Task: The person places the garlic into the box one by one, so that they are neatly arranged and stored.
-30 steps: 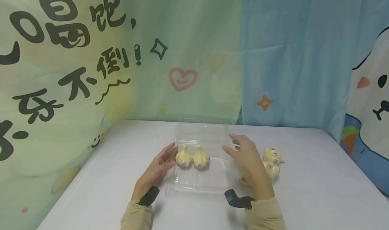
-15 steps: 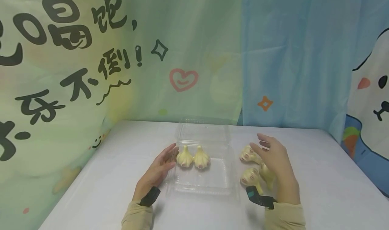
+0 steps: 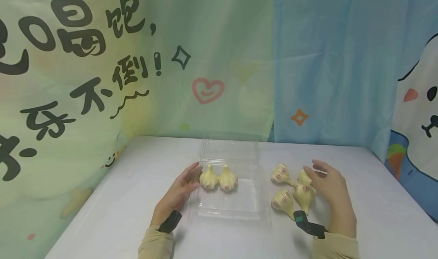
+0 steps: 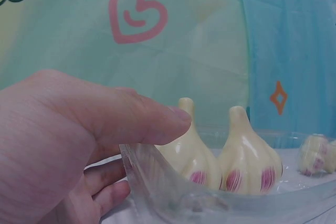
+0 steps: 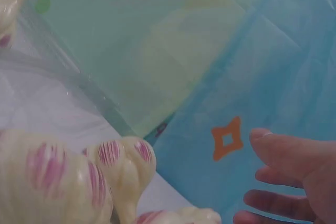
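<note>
Two garlic bulbs (image 3: 208, 179) stand side by side at the left of a clear plastic container (image 3: 230, 202), with their stems up. At the container's left wall rests my left hand (image 3: 180, 188); its thumb lies over the rim in the left wrist view, and its other fingers are outside. Several more garlic bulbs (image 3: 283, 201) lie on the table to the right of the container. Just right of the farther bulb (image 3: 304, 178) hovers my right hand (image 3: 330, 186), thumb and fingers apart with nothing held. The right wrist view shows a gap between that hand and the nearest bulbs (image 5: 123, 169).
The container's clear lid (image 3: 229, 150) is folded back toward the rear of the white table (image 3: 113, 209). A printed curtain (image 3: 236, 61) hangs behind the table's far edge and continues along both sides.
My right hand has moved right, from over the container's right side, past the loose garlic bulbs, uncovering them. My left hand has stayed at the container's left wall.
</note>
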Available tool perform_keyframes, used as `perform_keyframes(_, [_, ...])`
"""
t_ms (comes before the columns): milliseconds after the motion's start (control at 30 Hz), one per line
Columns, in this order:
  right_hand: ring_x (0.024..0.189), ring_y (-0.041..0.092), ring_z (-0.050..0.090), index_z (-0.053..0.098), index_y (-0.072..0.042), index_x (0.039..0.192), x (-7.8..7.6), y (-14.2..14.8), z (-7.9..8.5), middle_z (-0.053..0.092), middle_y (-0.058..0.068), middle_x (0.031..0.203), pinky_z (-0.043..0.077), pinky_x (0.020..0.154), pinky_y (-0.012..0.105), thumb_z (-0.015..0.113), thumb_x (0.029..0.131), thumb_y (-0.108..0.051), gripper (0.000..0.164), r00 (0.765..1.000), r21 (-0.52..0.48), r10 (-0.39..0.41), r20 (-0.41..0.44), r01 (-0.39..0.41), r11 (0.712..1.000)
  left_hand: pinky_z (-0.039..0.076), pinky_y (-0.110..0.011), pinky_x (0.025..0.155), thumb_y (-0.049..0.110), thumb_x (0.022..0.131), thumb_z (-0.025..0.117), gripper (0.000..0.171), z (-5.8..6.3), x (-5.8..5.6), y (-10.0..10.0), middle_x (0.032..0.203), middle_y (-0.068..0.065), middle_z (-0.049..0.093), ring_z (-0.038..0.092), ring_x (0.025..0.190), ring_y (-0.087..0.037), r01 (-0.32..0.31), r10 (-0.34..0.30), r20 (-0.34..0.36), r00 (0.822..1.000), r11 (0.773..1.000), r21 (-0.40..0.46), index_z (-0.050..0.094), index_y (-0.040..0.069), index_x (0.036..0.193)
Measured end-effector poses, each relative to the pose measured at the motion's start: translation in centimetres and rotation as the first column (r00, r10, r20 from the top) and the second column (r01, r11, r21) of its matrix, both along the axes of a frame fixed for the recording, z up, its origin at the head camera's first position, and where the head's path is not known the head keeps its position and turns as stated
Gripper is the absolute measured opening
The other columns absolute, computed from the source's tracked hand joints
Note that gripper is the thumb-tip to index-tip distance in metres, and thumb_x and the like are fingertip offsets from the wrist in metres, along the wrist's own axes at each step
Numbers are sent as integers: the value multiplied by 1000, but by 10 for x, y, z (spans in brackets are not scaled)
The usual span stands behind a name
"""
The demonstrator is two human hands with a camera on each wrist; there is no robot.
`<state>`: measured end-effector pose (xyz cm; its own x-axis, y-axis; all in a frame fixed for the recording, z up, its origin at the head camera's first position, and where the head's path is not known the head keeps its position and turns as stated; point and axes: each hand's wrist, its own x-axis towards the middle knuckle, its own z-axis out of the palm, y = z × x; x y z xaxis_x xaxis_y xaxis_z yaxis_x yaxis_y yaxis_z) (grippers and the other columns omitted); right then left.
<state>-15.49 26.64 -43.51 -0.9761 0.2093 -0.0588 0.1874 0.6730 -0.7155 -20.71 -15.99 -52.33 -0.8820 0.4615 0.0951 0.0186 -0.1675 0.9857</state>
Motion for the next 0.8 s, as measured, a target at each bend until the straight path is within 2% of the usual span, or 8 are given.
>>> perform_keyframes(233, [131,49,35,26,0,148,-1,10,-11,36,29,145,34,102,63,40,92,-62,85,991,38,-74,109,70,997,14,-42,118,-2,91,50,71,-3,0,-1,158,-16,18,13,147,-30,-10,10,9,1000,1000,-13,16,10,152])
perform_keyframes(400, [131,54,28,20,2,148,-2,16,-18,34,32,144,31,103,65,35,92,-64,88,981,45,-74,178,67,997,15,-41,118,-2,91,50,70,-3,0,0,158,-17,18,14,147,-31,-11,11,4,1000,1000,-12,17,10,152])
perform_keyframes(533, [132,55,24,11,4,149,-5,20,-24,30,35,145,25,106,66,28,92,-66,91,972,4,-49,232,49,999,15,-39,118,-2,91,49,70,-3,0,-1,158,-17,17,13,147,-30,-6,6,-1,1000,1000,-10,17,10,152])
perform_keyframes(667, [135,57,13,-2,9,147,-6,20,-28,16,40,146,17,109,66,22,93,-65,95,961,-56,-39,273,57,997,15,-38,118,-1,91,50,70,-3,-1,-1,158,-17,16,13,148,-30,-1,1,-2,1000,1000,0,17,10,152])
perform_keyframes(800, [134,59,8,-7,12,145,-8,16,-32,3,43,146,15,111,66,18,92,-65,97,952,-86,-108,288,138,987,14,-40,118,-1,91,50,71,-2,-1,-1,158,-17,16,12,148,-30,1,-1,0,1000,1000,3,16,9,152])
